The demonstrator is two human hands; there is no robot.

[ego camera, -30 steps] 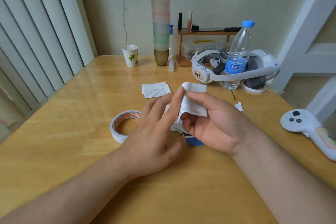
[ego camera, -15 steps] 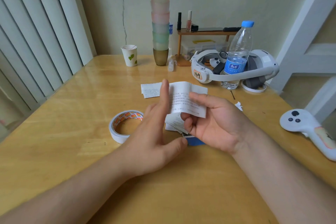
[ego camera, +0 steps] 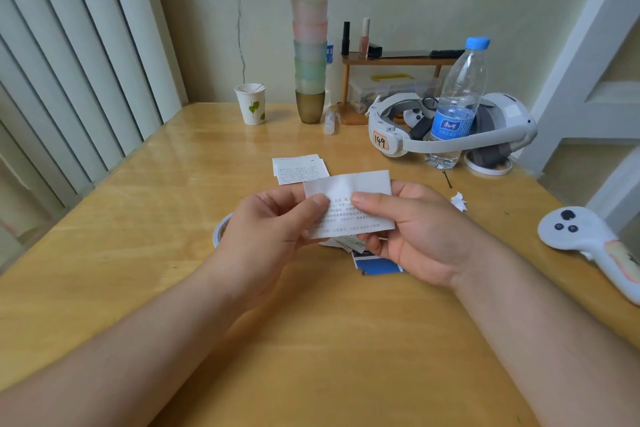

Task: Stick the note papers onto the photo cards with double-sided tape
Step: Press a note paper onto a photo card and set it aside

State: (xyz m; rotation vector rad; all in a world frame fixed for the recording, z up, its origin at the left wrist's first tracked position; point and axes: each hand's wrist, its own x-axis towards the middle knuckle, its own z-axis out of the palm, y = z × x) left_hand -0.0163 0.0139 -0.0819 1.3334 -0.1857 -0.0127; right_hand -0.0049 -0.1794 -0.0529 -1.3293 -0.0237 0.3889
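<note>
Both hands hold one white note paper (ego camera: 349, 198) with printed text, flat and facing me above the table's middle. My left hand (ego camera: 266, 232) pinches its left edge with the thumb on top. My right hand (ego camera: 415, 232) pinches its right half, thumb across the print. Under the hands lie more paper scraps and a blue photo card (ego camera: 375, 265), partly hidden. The double-sided tape roll (ego camera: 219, 230) peeks out behind my left hand. Further back, two more note papers (ego camera: 298, 168) lie stacked on the wooden table (ego camera: 138, 218).
At the back stand a paper cup (ego camera: 252, 104), a tall stack of coloured cups (ego camera: 310, 35), a small wooden shelf (ego camera: 394, 61), a white headset (ego camera: 450, 128) and a water bottle (ego camera: 457, 100). A white controller (ego camera: 595, 246) lies at the right edge, near a crumpled paper bit (ego camera: 459, 201).
My left hand has gone from touching the curled note with straight fingers to pinching its left edge. The note is now spread flat between both hands and raised slightly.
</note>
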